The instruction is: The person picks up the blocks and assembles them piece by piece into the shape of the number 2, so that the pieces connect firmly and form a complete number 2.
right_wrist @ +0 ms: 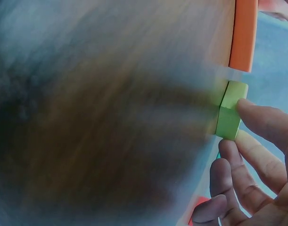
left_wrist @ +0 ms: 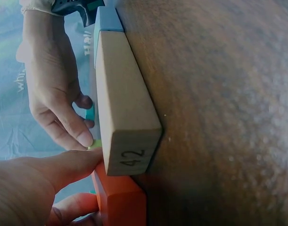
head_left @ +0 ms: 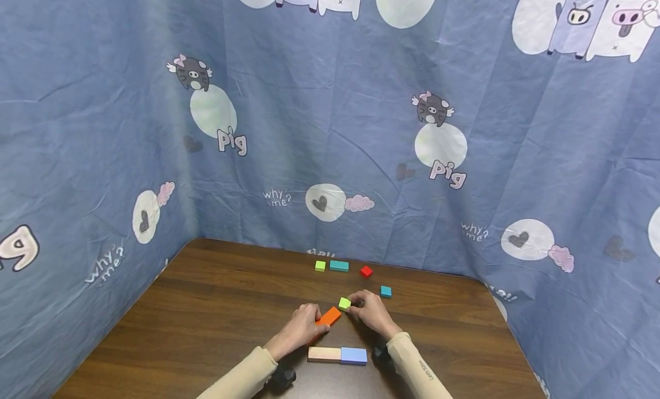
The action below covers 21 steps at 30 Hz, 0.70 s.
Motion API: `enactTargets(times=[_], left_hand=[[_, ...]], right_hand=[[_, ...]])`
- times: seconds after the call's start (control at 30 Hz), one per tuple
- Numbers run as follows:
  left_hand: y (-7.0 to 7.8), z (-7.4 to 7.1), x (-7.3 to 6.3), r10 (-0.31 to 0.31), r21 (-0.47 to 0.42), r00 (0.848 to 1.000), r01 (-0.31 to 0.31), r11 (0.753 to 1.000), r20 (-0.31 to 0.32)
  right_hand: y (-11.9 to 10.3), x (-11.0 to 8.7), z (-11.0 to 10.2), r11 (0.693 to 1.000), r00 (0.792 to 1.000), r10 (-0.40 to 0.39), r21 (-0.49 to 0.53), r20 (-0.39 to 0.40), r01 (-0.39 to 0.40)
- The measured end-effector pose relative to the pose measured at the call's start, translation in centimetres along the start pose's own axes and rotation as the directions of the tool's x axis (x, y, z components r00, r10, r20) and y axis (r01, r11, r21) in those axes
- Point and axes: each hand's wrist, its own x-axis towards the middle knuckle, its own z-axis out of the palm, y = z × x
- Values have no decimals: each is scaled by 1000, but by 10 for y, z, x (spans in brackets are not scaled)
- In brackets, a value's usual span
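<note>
My left hand (head_left: 303, 328) grips a long orange block (head_left: 331, 315) lying slantwise on the table, thumb on its near side and fingers on the far side. Just beyond the orange block's far end, a small light-green block (head_left: 344, 304) is pinched by my right hand (head_left: 373, 313). In the right wrist view a narrow gap separates the green block (right_wrist: 232, 113) from the orange block (right_wrist: 244, 35). Nearer the body, a natural-wood block (head_left: 323, 355) lies end to end with a light-blue block (head_left: 354, 356). The left wrist view shows "42" on the wood block's end.
Behind the hands lie another light-green block (head_left: 320, 265), a teal block (head_left: 339, 266) and a red block (head_left: 366, 271). A small blue block (head_left: 386, 292) sits beyond the right hand. Patterned blue cloth (head_left: 330, 129) hangs around the wooden table's (head_left: 206, 307) far and side edges.
</note>
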Motion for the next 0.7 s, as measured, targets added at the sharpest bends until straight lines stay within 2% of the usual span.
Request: enactTargets(times=[0.3, 0.7], left_hand=[[1, 0, 0, -10, 0, 1000, 10, 1000, 3], [0, 1, -1, 15, 16, 1000, -15, 1000, -14]], right_hand=[[1, 1, 2, 1000, 1000, -17, 4, 13, 17], [-2, 1, 3, 999, 998, -39, 25, 44, 38]])
